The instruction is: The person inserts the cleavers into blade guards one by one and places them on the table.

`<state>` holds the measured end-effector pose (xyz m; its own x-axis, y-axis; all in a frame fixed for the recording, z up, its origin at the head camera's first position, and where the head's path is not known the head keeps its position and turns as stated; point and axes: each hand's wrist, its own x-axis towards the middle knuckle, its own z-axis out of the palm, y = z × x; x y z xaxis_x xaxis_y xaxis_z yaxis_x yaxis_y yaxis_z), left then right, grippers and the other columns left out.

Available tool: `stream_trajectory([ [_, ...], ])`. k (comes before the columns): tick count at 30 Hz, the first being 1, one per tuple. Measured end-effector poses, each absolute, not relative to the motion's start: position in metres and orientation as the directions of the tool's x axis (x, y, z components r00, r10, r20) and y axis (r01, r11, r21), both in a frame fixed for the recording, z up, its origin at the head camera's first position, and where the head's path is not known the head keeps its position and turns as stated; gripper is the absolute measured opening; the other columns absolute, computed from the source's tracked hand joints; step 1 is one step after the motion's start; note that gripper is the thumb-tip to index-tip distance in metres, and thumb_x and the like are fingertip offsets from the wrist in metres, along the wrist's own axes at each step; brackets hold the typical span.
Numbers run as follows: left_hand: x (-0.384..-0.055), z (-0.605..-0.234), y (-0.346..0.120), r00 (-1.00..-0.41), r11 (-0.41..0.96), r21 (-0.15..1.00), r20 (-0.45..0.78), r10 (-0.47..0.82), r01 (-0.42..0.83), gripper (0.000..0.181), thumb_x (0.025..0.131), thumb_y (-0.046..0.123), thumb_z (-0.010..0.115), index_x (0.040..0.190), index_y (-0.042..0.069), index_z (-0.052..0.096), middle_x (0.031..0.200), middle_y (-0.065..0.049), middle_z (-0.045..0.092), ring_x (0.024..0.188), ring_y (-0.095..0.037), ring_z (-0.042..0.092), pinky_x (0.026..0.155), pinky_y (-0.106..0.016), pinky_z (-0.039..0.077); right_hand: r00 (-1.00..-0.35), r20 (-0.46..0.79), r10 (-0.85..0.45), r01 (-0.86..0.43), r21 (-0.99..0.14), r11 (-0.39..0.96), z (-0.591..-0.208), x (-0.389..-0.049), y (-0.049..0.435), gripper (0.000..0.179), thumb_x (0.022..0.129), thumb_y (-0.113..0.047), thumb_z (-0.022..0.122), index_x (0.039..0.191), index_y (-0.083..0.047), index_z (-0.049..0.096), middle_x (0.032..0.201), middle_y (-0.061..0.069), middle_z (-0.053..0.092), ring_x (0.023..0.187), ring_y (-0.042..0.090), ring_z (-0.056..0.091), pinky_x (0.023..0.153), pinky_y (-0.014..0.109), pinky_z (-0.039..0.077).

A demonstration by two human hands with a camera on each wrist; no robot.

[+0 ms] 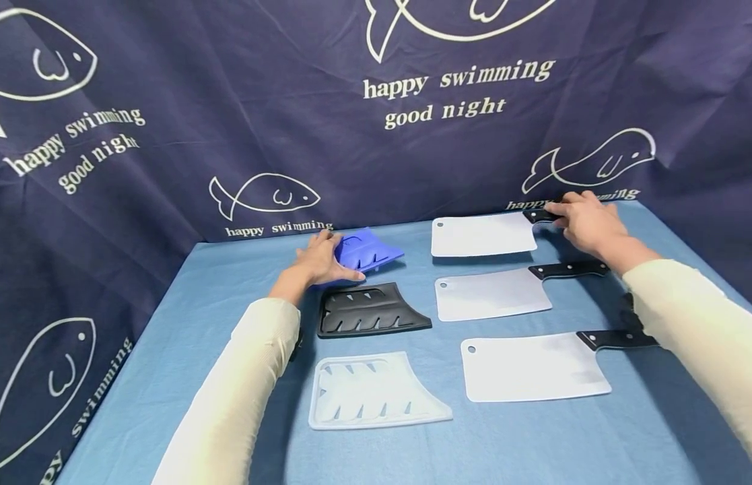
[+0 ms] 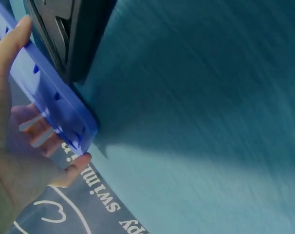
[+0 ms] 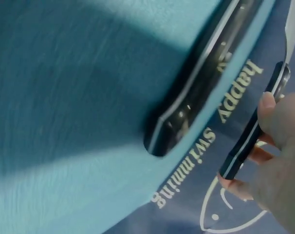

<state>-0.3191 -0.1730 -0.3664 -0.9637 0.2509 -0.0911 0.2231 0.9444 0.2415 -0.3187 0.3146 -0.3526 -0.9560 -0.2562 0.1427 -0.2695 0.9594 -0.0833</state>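
My left hand holds a blue plastic blade sheath by its left end, tilted off the cloth. In the left wrist view, the thumb lies along one edge of the blue sheath, with the fingers spread behind it. At the back right, my right hand grips the black handle of the farthest cleaver, whose pale blade is slightly raised. The right wrist view shows thumb and fingers around that cleaver's handle.
A black sheath and a translucent white sheath lie in front of the blue one. Two more cleavers, a middle cleaver and a near cleaver, lie on the blue cloth. A dark fish-print curtain hangs behind.
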Motion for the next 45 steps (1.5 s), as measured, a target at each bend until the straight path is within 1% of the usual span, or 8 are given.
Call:
stream_trajectory([
  [3,-0.317,-0.362,-0.176,-0.966,0.941,0.235,-0.024,0.256,0.243,0.114,0.063,0.067,0.076,0.15,0.01,0.031,0.15,-0.014,0.029,0.137,-0.034,0.024,0.099,-0.071,0.023,-0.938,0.22,-0.268,-0.288,-0.069,0.955,-0.344,-0.309,0.318,0.056,0.078,0.007,0.054,0.133,-0.004,0.052,0.116,0.023,0.05,0.109,0.044,0.039,0.079,0.071,0.032],
  [8,-0.309,-0.351,-0.18,-0.958,0.94,0.191,0.096,0.269,0.283,0.113,0.061,0.069,0.076,0.148,0.011,0.034,0.144,-0.013,0.034,0.131,-0.032,0.029,0.093,-0.069,0.029,-0.905,0.336,-0.259,-0.3,-0.072,0.951,-0.327,-0.29,0.321,0.058,0.077,0.006,0.05,0.133,-0.007,0.052,0.113,0.022,0.049,0.108,0.045,0.038,0.078,0.068,0.029],
  [9,-0.306,-0.347,-0.18,-0.955,0.94,0.182,0.12,0.272,0.29,0.112,0.061,0.069,0.076,0.148,0.011,0.035,0.142,-0.013,0.035,0.13,-0.032,0.03,0.092,-0.068,0.03,-0.892,0.368,-0.262,-0.306,-0.067,0.95,-0.324,-0.285,0.321,0.058,0.076,0.006,0.049,0.132,-0.008,0.052,0.111,0.021,0.05,0.105,0.044,0.039,0.075,0.066,0.029],
  [13,-0.287,-0.333,-0.179,-0.932,0.936,0.14,0.223,0.287,0.322,0.11,0.06,0.069,0.076,0.145,0.011,0.038,0.139,-0.013,0.038,0.127,-0.032,0.032,0.089,-0.068,0.031,-0.829,0.484,-0.28,-0.34,-0.039,0.94,-0.312,-0.264,0.318,0.056,0.074,0.008,0.049,0.126,-0.012,0.056,0.107,0.02,0.05,0.097,0.043,0.041,0.072,0.063,0.03],
  [19,-0.253,-0.319,-0.179,-0.88,0.927,0.093,0.361,0.309,0.363,0.111,0.056,0.067,0.08,0.144,0.012,0.039,0.136,-0.012,0.042,0.127,-0.032,0.034,0.084,-0.064,0.031,-0.747,0.595,-0.298,-0.375,-0.006,0.927,-0.302,-0.238,0.314,0.054,0.073,0.01,0.05,0.122,-0.012,0.056,0.11,0.022,0.05,0.1,0.046,0.04,0.072,0.067,0.028],
  [29,-0.235,-0.314,-0.179,-0.84,0.919,0.062,0.435,0.325,0.388,0.112,0.056,0.068,0.079,0.145,0.013,0.04,0.134,-0.012,0.044,0.126,-0.032,0.034,0.081,-0.061,0.031,-0.654,0.697,-0.294,-0.417,-0.007,0.909,-0.299,-0.224,0.307,0.052,0.075,0.01,0.05,0.122,-0.011,0.058,0.108,0.023,0.05,0.099,0.047,0.04,0.074,0.067,0.026],
  [35,-0.231,-0.31,-0.173,-0.808,0.907,0.038,0.471,0.353,0.419,0.113,0.055,0.068,0.079,0.146,0.013,0.039,0.132,-0.012,0.046,0.125,-0.033,0.035,0.083,-0.061,0.03,-0.601,0.736,-0.312,-0.452,0.01,0.892,-0.298,-0.222,0.299,0.049,0.078,0.008,0.05,0.122,-0.011,0.06,0.103,0.022,0.05,0.094,0.047,0.04,0.072,0.065,0.025],
  [45,-0.228,-0.308,-0.164,-0.775,0.894,0.018,0.506,0.378,0.447,0.112,0.055,0.067,0.079,0.145,0.013,0.04,0.133,-0.012,0.045,0.124,-0.034,0.036,0.082,-0.059,0.03,-0.595,0.742,-0.309,-0.453,0.009,0.892,-0.295,-0.219,0.291,0.049,0.078,0.007,0.047,0.122,-0.013,0.059,0.103,0.021,0.051,0.095,0.047,0.04,0.071,0.064,0.026],
])
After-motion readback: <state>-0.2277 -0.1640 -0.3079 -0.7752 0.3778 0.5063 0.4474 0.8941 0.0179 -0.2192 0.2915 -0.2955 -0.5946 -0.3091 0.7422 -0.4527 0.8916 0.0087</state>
